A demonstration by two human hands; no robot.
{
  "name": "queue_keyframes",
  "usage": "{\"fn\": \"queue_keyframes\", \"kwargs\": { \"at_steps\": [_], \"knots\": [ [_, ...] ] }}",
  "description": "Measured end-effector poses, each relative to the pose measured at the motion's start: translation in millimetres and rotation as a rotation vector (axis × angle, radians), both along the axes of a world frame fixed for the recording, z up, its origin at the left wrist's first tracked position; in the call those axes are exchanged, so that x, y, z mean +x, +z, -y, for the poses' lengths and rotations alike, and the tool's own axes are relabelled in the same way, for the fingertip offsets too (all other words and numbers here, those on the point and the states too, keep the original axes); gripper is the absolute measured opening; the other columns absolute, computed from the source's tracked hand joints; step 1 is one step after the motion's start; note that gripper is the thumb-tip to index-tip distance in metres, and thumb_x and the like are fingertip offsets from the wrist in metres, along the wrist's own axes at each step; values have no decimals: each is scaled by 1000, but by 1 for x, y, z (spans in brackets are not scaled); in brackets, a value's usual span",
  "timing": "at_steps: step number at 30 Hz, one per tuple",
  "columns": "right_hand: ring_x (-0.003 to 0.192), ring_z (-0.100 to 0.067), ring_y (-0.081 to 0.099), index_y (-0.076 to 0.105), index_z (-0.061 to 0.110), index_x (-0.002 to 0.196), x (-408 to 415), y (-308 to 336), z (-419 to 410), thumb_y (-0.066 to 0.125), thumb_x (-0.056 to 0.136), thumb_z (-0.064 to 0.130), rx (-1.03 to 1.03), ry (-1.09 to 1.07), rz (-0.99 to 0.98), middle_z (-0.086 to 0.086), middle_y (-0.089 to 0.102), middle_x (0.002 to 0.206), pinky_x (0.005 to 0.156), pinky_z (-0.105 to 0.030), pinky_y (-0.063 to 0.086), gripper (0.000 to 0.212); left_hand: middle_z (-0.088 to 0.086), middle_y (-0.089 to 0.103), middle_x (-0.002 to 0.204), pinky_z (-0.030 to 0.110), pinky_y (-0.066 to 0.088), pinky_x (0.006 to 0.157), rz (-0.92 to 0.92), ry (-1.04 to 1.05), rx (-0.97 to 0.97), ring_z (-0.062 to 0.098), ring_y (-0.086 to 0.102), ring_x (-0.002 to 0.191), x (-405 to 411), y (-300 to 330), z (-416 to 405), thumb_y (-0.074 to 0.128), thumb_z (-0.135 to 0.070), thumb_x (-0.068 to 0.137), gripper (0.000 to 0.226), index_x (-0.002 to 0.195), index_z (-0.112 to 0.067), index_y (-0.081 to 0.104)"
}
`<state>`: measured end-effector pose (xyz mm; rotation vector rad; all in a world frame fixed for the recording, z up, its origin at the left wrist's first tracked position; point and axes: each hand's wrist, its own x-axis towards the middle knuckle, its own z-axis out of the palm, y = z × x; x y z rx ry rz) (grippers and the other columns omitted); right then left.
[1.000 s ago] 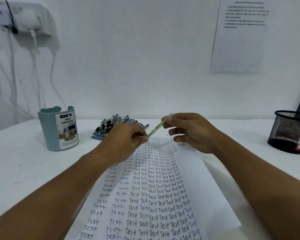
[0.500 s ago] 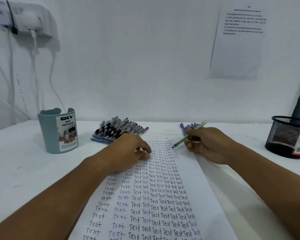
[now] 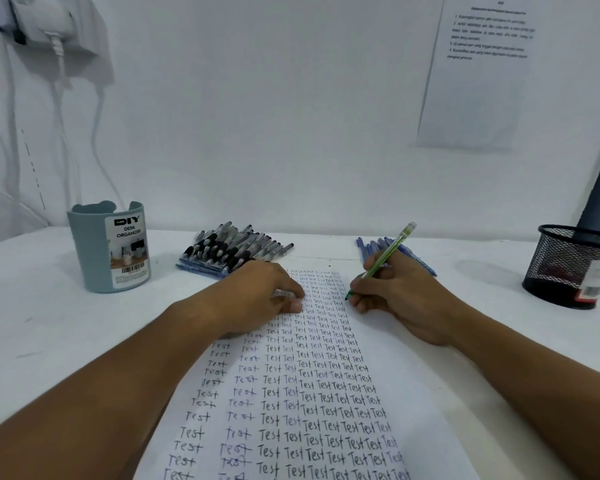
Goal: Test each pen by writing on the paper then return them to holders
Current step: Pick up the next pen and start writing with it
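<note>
Pen [image 3: 385, 258] pinched in right hand [image 3: 399, 296] grip, tip down-left touching paper [image 3: 395, 358] beside last "Test" column, barrel slanting up-right away from grip. Left hand [image 3: 264, 296] rests curled on paper; what it holds, cannot tell. Mesh cup [image 3: 572, 268] right of grip, nearer right hand.

Office-type desk: white table [image 3: 49, 306], desk organizer [image 3: 110, 249], mesh pen cup [image 3: 575, 265], printed notice [image 3: 478, 71] on wall.
</note>
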<state>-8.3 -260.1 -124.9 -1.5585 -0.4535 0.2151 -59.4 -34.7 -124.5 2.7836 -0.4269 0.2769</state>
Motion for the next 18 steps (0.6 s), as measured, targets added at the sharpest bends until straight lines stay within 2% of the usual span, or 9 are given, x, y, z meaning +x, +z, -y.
{"fn": "queue_keyframes", "kwargs": {
  "at_steps": [6,14,18],
  "knots": [
    [63,-31,57,45,6,92,-2,-3,3,61,84,-15,-41,-1,66,-20,59,68,51,-32,46,27,-8,49,129,32,32,106,-40,4,69,10,36,123,-1,-2,0,49,-51,91,39,129,-44,54],
    [59,-29,56,46,6,91,-4,-4,3,61,84,-14,-92,-21,126,-20,63,71,54,-33,47,26,-9,49,129,31,32,104,-33,-18,73,9,35,123,-1,-2,-1,47,-52,91,39,130,-45,53],
    [62,-30,54,46,6,89,-4,-3,4,60,83,-17,-60,6,93,-21,61,71,52,-33,45,28,-9,49,129,31,32,105,-35,-20,77,9,36,123,0,-2,-1,47,-51,92,39,130,-44,53]
  ]
}}
